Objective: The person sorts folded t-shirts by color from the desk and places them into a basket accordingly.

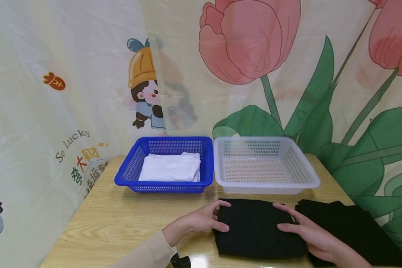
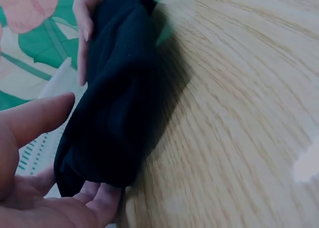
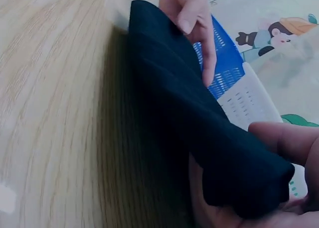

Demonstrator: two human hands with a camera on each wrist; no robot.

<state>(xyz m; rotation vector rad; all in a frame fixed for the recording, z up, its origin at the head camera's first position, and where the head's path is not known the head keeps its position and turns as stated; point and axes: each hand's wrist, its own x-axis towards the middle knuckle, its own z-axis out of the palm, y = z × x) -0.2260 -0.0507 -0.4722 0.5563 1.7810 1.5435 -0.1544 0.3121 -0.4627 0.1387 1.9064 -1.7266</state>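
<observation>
A folded black garment [image 1: 254, 230] lies between my two hands at the front of the table. At its left end my left hand [image 1: 204, 219] grips it, thumb and index finger on the top side. In the left wrist view the other fingers [image 2: 102, 203] reach under the cloth. My right hand [image 1: 309, 232] holds the right end, its thumb on top; in the right wrist view some fingers [image 3: 199, 198] are tucked beneath. The garment's edge looks slightly raised off the wood. Another black garment [image 1: 351, 227] lies to the right, partly behind my right forearm.
Behind the black garment stands a blue plastic basket [image 1: 162, 187] with folded white cloth [image 1: 170, 167] inside. To its right, almost touching, is a white basket [image 1: 268, 189]. Both sit on the wooden table [image 1: 120, 219], against a printed curtain [image 1: 97, 74].
</observation>
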